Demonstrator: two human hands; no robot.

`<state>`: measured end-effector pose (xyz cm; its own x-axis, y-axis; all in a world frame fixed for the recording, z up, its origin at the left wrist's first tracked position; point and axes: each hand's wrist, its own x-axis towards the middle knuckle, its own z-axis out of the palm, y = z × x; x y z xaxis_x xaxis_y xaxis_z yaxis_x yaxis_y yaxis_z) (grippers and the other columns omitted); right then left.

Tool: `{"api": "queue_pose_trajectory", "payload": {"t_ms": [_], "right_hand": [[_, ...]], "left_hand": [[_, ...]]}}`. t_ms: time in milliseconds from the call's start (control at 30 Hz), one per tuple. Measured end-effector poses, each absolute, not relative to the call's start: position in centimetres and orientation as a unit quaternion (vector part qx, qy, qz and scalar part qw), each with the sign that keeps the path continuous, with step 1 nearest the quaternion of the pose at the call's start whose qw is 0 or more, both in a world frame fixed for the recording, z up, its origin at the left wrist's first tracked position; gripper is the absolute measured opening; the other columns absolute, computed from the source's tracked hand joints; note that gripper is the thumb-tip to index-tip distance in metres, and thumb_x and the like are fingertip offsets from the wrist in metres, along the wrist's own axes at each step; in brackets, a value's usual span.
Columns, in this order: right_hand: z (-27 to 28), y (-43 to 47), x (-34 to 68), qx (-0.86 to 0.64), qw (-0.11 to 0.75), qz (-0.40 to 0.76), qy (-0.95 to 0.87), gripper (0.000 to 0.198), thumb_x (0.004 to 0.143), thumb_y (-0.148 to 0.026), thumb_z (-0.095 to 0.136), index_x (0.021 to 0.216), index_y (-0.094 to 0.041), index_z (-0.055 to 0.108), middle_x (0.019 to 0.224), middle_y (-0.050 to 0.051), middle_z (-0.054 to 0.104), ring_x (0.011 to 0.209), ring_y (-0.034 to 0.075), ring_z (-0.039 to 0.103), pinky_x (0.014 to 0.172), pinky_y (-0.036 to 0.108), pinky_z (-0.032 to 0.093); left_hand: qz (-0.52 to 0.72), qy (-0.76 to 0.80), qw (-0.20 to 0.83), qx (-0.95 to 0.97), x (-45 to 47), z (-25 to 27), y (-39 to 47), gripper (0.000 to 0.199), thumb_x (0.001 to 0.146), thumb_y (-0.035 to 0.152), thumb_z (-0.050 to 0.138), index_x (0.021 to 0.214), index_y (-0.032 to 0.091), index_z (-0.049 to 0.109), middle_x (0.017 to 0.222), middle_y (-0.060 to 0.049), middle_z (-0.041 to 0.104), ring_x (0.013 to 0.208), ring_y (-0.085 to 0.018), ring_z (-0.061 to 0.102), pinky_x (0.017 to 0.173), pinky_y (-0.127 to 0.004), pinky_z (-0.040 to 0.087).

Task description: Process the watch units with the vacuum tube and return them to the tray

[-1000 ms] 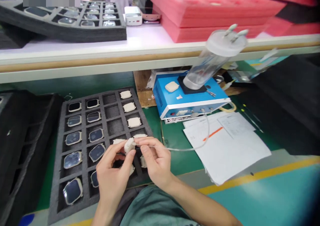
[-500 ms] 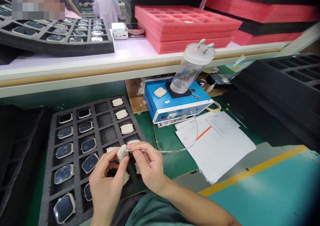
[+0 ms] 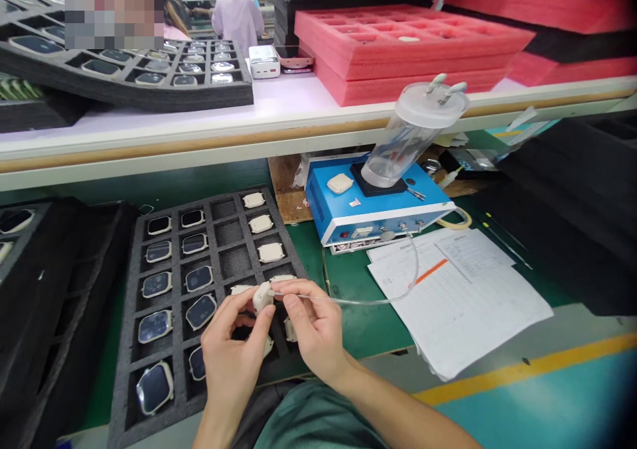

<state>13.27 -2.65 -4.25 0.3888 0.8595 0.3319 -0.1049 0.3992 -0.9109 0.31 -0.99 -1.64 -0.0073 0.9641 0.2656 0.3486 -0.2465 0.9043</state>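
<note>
Between the thumb and fingers of my left hand [image 3: 236, 343] is a cream-coloured watch case [image 3: 262, 297], tilted on its edge. My right hand [image 3: 316, 326] pinches the end of a clear thin tube [image 3: 368, 301] against the side of that case. The tube runs in a curve to the front of a blue box-shaped device [image 3: 393, 217]. Below both hands lies a black foam tray [image 3: 127, 369], with dark-screened watches in its left columns and cream cases in its right ones. My hands hide part of the tray and the exact contact at the tube tip.
A clear cylinder [image 3: 398, 147] stands tilted on the device, beside another cream case [image 3: 340, 184]. Printed sheets [image 3: 462, 303] lie to the right. The shelf above bears a tray of watches [image 3: 199, 97] and red foam trays [image 3: 378, 71]. A person [image 3: 237, 21] is in the background.
The whole view has shifted, so the scene sits farther right. Both hands keep the same hold on the watch case and the tube.
</note>
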Motion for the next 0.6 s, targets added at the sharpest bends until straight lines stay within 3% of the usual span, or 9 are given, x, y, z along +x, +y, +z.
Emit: {"api": "queue_pose_trajectory", "payload": {"t_ms": [600], "right_hand": [[-4.0, -2.41, 13.41, -0.424, 0.713, 0.34, -0.443, 0.015, 0.104, -0.027, 0.062, 0.103, -0.022, 0.077, 0.103, 0.008, 0.082, 0.095, 0.02, 0.08, 0.084, 0.03, 0.068]], "left_hand": [[0.47, 0.527, 0.319, 0.632, 0.06, -2.15, -0.88, 0.023, 0.086, 0.033, 0.082, 0.107, 0.024, 0.082, 0.101, -0.005, 0.08, 0.08, -0.016, 0.072, 0.066, -0.022, 0.061]]}}
